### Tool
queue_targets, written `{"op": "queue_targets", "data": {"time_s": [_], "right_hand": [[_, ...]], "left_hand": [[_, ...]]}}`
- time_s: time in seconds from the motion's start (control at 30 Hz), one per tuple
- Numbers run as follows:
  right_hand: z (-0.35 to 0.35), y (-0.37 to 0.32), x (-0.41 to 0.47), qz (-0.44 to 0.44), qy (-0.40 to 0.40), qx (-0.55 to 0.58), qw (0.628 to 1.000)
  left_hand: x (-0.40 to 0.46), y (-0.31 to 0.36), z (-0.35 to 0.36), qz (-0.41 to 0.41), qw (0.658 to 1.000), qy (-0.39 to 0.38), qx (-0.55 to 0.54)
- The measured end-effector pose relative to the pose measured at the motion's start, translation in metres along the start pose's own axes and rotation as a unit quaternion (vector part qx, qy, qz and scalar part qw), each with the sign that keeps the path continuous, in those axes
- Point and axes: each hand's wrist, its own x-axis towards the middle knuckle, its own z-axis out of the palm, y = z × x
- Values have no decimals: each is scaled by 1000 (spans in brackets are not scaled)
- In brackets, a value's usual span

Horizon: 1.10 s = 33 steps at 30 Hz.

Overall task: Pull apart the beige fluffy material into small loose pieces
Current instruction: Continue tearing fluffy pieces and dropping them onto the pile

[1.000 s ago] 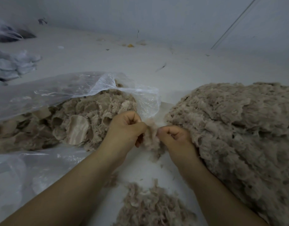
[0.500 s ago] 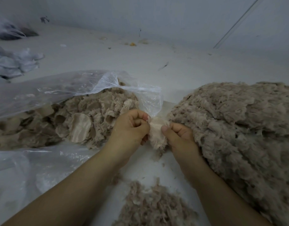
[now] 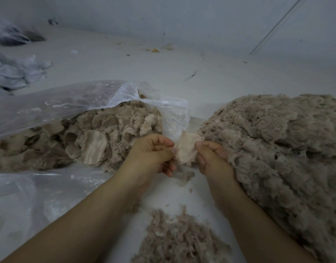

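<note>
A clear plastic bag (image 3: 68, 103) is lying open holding beige fluffy scraps (image 3: 106, 133), while the left hand (image 3: 152, 152) and right hand (image 3: 210, 158) are pinching a pale beige woven patch (image 3: 186, 150) between them beside the big beige fluffy heap (image 3: 277, 149).

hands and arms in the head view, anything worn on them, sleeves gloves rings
Both forearms are bare as far as the frame shows: no sleeves, gloves, watch or bands. The left hand and right hand are bare too, with no rings visible on the fingers that show. A few thin beige fibres cling to the left hand.
</note>
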Motion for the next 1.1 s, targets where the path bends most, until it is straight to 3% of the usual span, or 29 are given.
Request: {"op": "queue_targets", "data": {"time_s": [0.13, 0.27, 0.43, 0.5, 0.6, 0.67, 0.73, 0.77, 0.83, 0.87, 0.97, 1.0, 1.1], "right_hand": [[3, -4, -5, -3, -18, 14, 1000], [7, -6, -12, -28, -103, 6, 994], [6, -4, -7, -38, -55, -47, 997], [6, -3, -5, -27, -39, -65, 997], [3, -2, -4, -2, -8, -42, 999], [2, -3, -4, -2, 7, -33, 999], [3, -2, -6, -5, 24, -31, 999], [3, -2, -6, -6, 33, -28, 999], [3, -2, -6, -7, 43, -21, 999], [4, -2, -6, -6, 47, -19, 999], [4, -2, -5, -8, 55, -17, 998], [4, -2, -6, -13, 57, -17, 998], [4, -4, -7, -26, 55, -14, 998]], "left_hand": [[-3, -1, 11, -5, 1000, -9, 22], [0, -3, 14, 28, 998, 30, 55], [1, 6, 7, 74, 988, 94, 101], [8, 12, 2, 132, 965, 148, 170], [21, 27, -13, 206, 907, 213, 299], [28, 36, -26, 243, 830, 236, 443], [35, 41, -34, 208, 718, 199, 634], [38, 42, -35, 158, 680, 173, 695], [38, 46, -33, 103, 646, 145, 742], [36, 45, -30, 130, 635, 144, 748], [26, 42, -7, 257, 637, 135, 714], [25, 39, 2, 269, 654, 108, 699], [30, 20, 28, 218, 753, -15, 620]]}}
